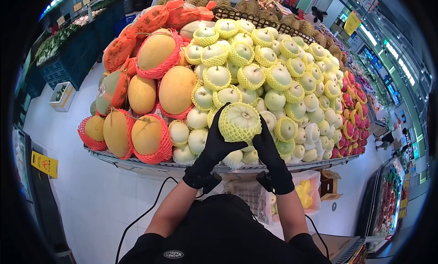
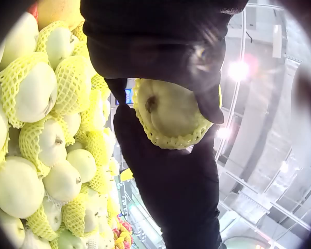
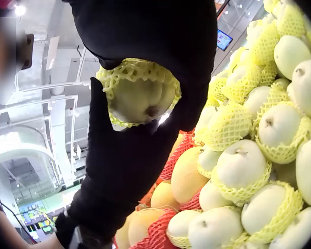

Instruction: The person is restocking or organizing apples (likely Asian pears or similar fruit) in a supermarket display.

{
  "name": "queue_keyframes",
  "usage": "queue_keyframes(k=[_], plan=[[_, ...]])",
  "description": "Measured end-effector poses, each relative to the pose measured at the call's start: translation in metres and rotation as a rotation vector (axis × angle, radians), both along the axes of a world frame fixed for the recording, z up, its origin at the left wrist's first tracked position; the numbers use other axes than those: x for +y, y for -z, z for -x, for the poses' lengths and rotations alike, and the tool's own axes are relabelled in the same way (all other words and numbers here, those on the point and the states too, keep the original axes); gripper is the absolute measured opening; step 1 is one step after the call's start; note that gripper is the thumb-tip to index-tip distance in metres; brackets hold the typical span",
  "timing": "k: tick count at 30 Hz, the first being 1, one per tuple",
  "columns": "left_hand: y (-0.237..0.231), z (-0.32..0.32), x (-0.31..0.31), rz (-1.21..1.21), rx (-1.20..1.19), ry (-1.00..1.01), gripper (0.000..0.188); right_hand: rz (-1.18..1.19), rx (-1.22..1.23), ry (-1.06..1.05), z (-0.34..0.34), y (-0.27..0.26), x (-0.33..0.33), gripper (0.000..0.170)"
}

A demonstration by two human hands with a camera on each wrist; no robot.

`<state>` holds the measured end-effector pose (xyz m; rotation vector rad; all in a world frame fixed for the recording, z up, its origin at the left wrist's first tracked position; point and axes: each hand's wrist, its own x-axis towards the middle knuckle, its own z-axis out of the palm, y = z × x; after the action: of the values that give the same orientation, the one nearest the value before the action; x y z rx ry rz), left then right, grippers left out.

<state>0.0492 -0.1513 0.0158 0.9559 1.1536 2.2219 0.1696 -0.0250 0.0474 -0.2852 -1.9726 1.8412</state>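
Note:
A pale green melon (image 1: 240, 120) in a yellow foam net is held up in front of the fruit display. My left hand (image 1: 217, 144), in a black glove, grips its left side. On the opposite side my right hand (image 1: 270, 150), gloved the same way, curls round it. In the left wrist view the melon (image 2: 173, 111) shows a brown scar on its smooth skin, which the net leaves bare. From the right wrist, the foam net (image 3: 140, 70) covers the upper part of the fruit. Behind the hands rises a pile of similar pale melons (image 1: 275, 100), many in yellow nets.
Orange-yellow melons (image 1: 177, 90) in red nets fill the display's left side. Dragon fruit (image 1: 351, 113) lie at the right, durians (image 1: 255, 9) at the back. Below the display edge stand a crate (image 1: 248, 201) and a cardboard box (image 1: 329, 184). A yellow floor sign (image 1: 44, 165) is far left.

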Motion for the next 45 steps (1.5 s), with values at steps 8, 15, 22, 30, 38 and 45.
queue_keyframes(k=[8,15,22,30,38,45], plan=[[0.013,-0.006,0.005,0.167,0.194,-0.115,0.120,-0.211,0.031,0.187,0.006,-0.013,-0.004,0.090],[0.003,-0.009,0.006,0.144,0.092,0.013,0.109,-0.237,-0.002,0.062,0.003,-0.021,-0.003,0.087],[0.003,-0.036,0.038,0.148,0.133,-0.052,0.109,0.232,0.003,-0.127,-0.011,-0.010,0.034,0.073],[0.010,-0.054,0.096,0.160,0.286,-0.047,0.136,0.235,-0.045,0.054,-0.032,-0.013,0.090,0.082],[0.006,-0.064,0.152,0.211,0.525,-0.137,0.108,-0.076,-0.226,0.147,-0.050,-0.012,0.136,0.094],[0.020,-0.078,0.195,0.040,0.237,-0.086,0.106,-0.158,-0.333,0.032,-0.069,-0.043,0.174,0.102]])
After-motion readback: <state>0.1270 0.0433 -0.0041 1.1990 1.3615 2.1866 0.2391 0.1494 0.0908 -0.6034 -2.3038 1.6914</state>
